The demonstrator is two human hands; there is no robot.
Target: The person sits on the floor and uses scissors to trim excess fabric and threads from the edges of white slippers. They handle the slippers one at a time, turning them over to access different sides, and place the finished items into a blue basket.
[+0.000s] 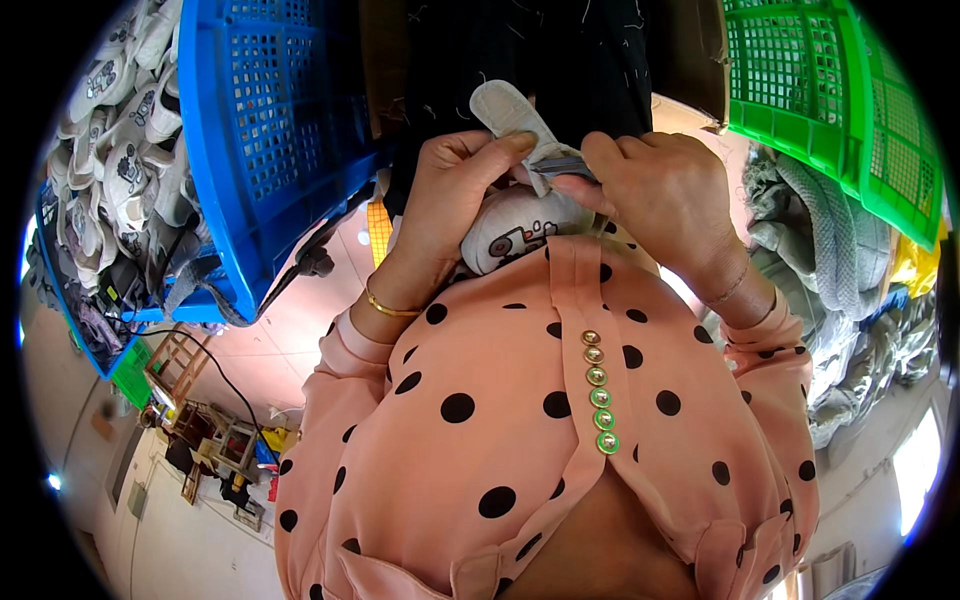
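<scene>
A small white fabric shoe [520, 228] with a vehicle-like print on its toe rests in front of my body. My left hand [445, 195] is closed on the shoe, thumb pressed on the fabric near its pale strap [508, 108], which sticks up and away from me. In my closed right hand [660, 195] are small metal snips [566, 167], their blades against the fabric beside my left thumb. The rest of the snips is hidden in my palm. My fingers cover part of the shoe's opening.
A blue plastic crate [285, 100] stands at the left, beside a heap of white printed shoes [130, 150]. At the right is a green crate [800, 75] above grey fabric pieces [830, 220]. Brown cardboard [695, 60] borders my dark-clothed legs. Wooden chairs [180, 365] stand lower left.
</scene>
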